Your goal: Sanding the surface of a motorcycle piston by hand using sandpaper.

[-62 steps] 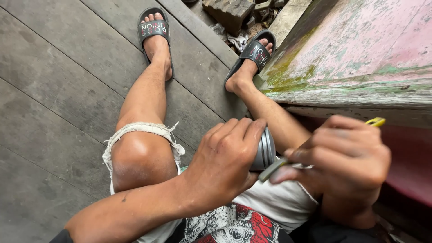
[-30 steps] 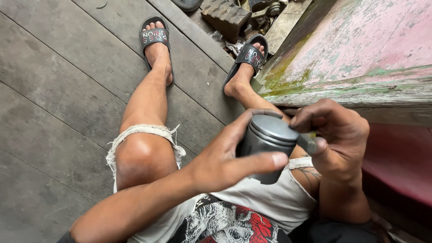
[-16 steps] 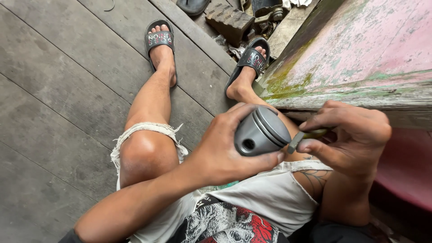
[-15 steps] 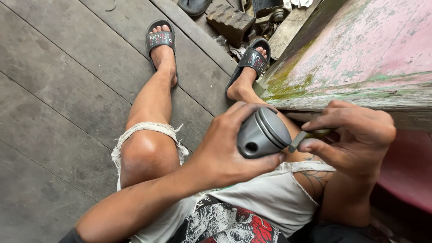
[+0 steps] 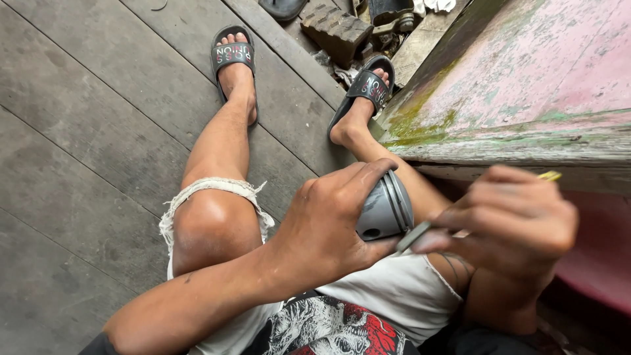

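Note:
My left hand (image 5: 332, 220) is wrapped around a grey metal piston (image 5: 384, 209), a short cylinder with grooves near its top and a round hole in its side. It is held on its side over my lap. My right hand (image 5: 516, 220) grips a thin tool (image 5: 420, 231) with a yellow end (image 5: 549, 175); the grey tip of the tool touches the piston's grooved edge. Fingers hide most of the tool's shaft.
I sit on grey wooden floorboards (image 5: 85, 131), knees bent, feet in black sandals (image 5: 233, 54). A weathered pink and green wooden bench top (image 5: 526, 85) juts in from the right. A brick-like block (image 5: 335, 25) and scrap lie beyond my feet.
The piston has been turned in my left hand, from upright to lying on its side. My right hand has moved the tool tip against its grooved edge.

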